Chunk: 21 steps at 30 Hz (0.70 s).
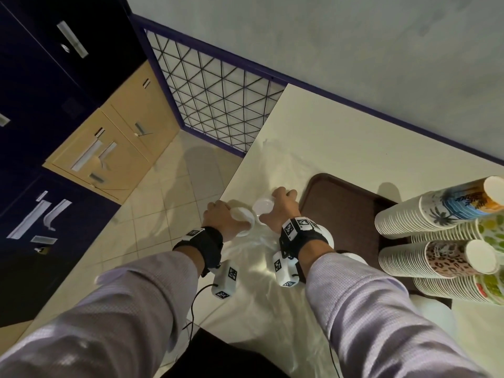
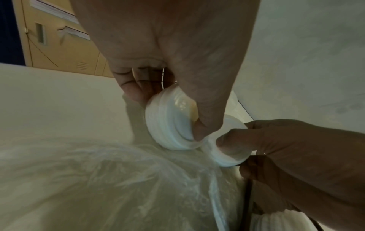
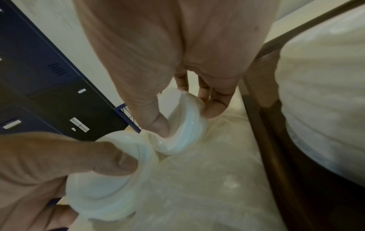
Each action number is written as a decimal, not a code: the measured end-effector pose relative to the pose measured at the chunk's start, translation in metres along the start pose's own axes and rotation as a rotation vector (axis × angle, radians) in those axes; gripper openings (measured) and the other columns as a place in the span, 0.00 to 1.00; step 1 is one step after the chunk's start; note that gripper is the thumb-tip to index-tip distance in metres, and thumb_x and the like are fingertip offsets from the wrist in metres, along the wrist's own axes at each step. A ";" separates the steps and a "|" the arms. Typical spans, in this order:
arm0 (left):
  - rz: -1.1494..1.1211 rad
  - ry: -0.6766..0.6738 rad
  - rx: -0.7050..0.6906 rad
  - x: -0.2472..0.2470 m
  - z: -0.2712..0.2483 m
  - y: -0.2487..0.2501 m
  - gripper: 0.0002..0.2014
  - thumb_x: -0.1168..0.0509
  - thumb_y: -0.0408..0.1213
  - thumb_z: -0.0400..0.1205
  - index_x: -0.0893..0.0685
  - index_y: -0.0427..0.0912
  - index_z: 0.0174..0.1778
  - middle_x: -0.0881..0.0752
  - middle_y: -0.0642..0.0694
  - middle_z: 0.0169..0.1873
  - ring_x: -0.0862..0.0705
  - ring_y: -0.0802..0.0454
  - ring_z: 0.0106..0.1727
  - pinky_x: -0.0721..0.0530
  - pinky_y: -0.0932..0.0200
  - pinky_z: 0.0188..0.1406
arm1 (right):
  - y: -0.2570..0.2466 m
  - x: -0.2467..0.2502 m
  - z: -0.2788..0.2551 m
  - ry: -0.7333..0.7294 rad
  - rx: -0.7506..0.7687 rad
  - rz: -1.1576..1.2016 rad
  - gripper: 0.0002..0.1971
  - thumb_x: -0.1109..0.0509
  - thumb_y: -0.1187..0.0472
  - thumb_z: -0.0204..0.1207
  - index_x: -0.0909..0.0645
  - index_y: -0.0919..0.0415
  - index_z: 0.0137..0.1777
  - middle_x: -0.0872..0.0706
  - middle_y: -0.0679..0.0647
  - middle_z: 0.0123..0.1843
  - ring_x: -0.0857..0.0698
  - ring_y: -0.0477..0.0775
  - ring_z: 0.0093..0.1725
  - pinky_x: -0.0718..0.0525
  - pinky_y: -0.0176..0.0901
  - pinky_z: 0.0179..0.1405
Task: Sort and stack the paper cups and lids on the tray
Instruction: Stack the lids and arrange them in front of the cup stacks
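Observation:
My left hand [image 1: 218,212] grips a short stack of white plastic lids [image 1: 243,222] between thumb and fingers, just above the table's left edge. Close beside it my right hand [image 1: 283,204] pinches a second small stack of white lids [image 1: 263,207]. In the left wrist view the left hand [image 2: 168,115] holds its ribbed lids [image 2: 169,125] tilted, nearly touching the other lids [image 2: 227,154]. In the right wrist view the right hand [image 3: 186,119] holds its lids [image 3: 183,128] with the thumb inside the rim. The brown tray [image 1: 341,214] lies to the right, bearing tall stacks of patterned paper cups [image 1: 436,211].
A crumpled clear plastic bag [image 1: 256,255] lies on the white table [image 1: 341,137] under both hands. More white lid stacks [image 3: 326,93] sit at the tray's near edge by my right wrist. Left of the table the tiled floor [image 1: 163,192] drops away, with lockers [image 1: 54,91] beyond.

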<state>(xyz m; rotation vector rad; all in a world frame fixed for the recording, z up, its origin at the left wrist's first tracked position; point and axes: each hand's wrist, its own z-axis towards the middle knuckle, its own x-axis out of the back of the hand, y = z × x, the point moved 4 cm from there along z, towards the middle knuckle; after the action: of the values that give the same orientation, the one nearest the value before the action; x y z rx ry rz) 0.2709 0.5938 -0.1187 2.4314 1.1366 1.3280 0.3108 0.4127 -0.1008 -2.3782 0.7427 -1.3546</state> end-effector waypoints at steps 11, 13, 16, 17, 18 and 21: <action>-0.065 -0.004 -0.091 -0.001 -0.012 -0.007 0.26 0.21 0.42 0.75 0.22 0.39 0.66 0.19 0.46 0.56 0.20 0.45 0.56 0.25 0.56 0.50 | -0.014 -0.006 -0.015 -0.138 0.028 0.155 0.32 0.32 0.60 0.74 0.36 0.54 0.79 0.22 0.58 0.72 0.21 0.61 0.68 0.18 0.55 0.64; -0.125 -0.007 -0.096 0.002 -0.015 -0.011 0.24 0.21 0.42 0.75 0.22 0.41 0.63 0.17 0.47 0.55 0.17 0.43 0.58 0.24 0.56 0.48 | -0.016 -0.003 -0.017 -0.101 0.023 0.279 0.28 0.35 0.62 0.78 0.34 0.56 0.78 0.22 0.58 0.71 0.21 0.59 0.62 0.19 0.48 0.55; -0.269 -0.007 -0.121 0.008 -0.022 -0.017 0.26 0.20 0.46 0.72 0.22 0.44 0.62 0.15 0.48 0.55 0.16 0.45 0.57 0.24 0.58 0.44 | -0.014 0.005 -0.023 -0.025 -0.004 0.470 0.21 0.40 0.63 0.83 0.31 0.55 0.76 0.21 0.59 0.69 0.20 0.61 0.59 0.16 0.52 0.54; -0.330 -0.006 -0.142 0.011 -0.026 -0.017 0.27 0.19 0.47 0.72 0.22 0.46 0.61 0.15 0.49 0.54 0.16 0.46 0.56 0.23 0.60 0.43 | -0.012 0.008 -0.026 0.001 -0.016 0.536 0.20 0.41 0.62 0.83 0.30 0.54 0.74 0.21 0.60 0.67 0.20 0.62 0.58 0.13 0.57 0.52; -0.393 -0.004 -0.161 0.014 -0.032 -0.016 0.26 0.18 0.47 0.72 0.22 0.47 0.61 0.15 0.50 0.53 0.15 0.48 0.54 0.23 0.61 0.42 | -0.010 0.012 -0.030 0.028 -0.028 0.602 0.18 0.41 0.62 0.84 0.29 0.53 0.73 0.21 0.60 0.65 0.19 0.63 0.58 0.10 0.58 0.47; -0.580 -0.044 -0.203 0.022 -0.053 -0.008 0.27 0.17 0.50 0.72 0.22 0.53 0.62 0.14 0.52 0.55 0.14 0.52 0.52 0.19 0.59 0.45 | -0.005 0.021 -0.047 0.088 -0.037 0.785 0.17 0.40 0.61 0.80 0.24 0.54 0.68 0.21 0.52 0.56 0.19 0.61 0.56 0.13 0.48 0.31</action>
<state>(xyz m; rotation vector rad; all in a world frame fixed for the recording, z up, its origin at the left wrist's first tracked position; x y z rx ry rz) 0.2331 0.6031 -0.0760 1.7807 1.4600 1.1247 0.2809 0.4040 -0.0596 -1.7254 1.5187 -1.0872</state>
